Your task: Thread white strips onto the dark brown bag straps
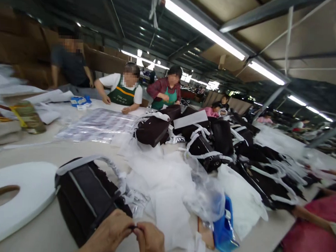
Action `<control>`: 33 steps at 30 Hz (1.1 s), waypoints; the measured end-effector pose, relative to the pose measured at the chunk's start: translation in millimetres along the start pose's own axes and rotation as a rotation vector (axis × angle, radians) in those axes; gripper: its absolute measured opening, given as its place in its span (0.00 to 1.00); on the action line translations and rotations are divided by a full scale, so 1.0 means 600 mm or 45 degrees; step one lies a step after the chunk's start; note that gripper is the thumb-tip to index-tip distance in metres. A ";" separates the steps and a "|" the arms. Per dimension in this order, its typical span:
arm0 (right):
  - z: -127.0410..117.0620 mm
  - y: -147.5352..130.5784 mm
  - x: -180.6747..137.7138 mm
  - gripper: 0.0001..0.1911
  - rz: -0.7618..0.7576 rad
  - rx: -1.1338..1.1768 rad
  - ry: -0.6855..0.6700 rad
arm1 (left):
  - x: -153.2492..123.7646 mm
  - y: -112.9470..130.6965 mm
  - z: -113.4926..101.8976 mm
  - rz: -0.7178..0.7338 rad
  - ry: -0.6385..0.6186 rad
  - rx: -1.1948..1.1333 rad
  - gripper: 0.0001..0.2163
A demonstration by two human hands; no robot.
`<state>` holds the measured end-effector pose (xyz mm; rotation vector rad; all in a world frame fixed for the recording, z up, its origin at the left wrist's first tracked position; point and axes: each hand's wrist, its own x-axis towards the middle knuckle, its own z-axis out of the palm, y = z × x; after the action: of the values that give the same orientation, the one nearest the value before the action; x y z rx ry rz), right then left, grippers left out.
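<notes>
Near edge of bench (44, 150) — left hand (110, 231) and right hand (150, 240), fingertips pinched together on a small dark part, too small to identify, at the dark bag (84, 196). White tissue (165, 185) just beside.

Long white fluorescent tube lamps (205, 29) run along the ceiling and light the hall evenly; they burn out to pure white with a soft halo, and more bright strips (144, 59) glare in the far background. The pale beige work table (30, 149) is well lit, with only faint, soft shadows under the dark brown fabric bags (152, 131). The sheet of clear crinkled plastic film (97, 124) shows grey sheen. The whole view is soft with motion blur, strongest at the left edge, where the stacked white papers (8, 83) smear. Wide-angle distortion bends the roof beams and stretches the corners. Faces are pixelated.
</notes>
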<state>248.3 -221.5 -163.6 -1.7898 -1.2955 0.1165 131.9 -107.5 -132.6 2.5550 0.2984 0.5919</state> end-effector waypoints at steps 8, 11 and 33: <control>-0.004 -0.031 0.010 0.11 0.812 1.003 -0.098 | 0.008 -0.013 -0.012 0.141 -0.170 -0.007 0.06; -0.003 -0.036 0.006 0.14 0.888 1.104 -0.146 | 0.006 -0.014 -0.008 0.183 -0.186 0.017 0.08; -0.068 0.181 -0.110 0.14 0.974 0.550 -0.003 | 0.000 0.014 -0.001 -0.139 -0.112 0.033 0.12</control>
<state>318.6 -304.3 -241.7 -1.7945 -0.4677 0.7582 132.3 -114.2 -127.9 2.5619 0.4142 0.4360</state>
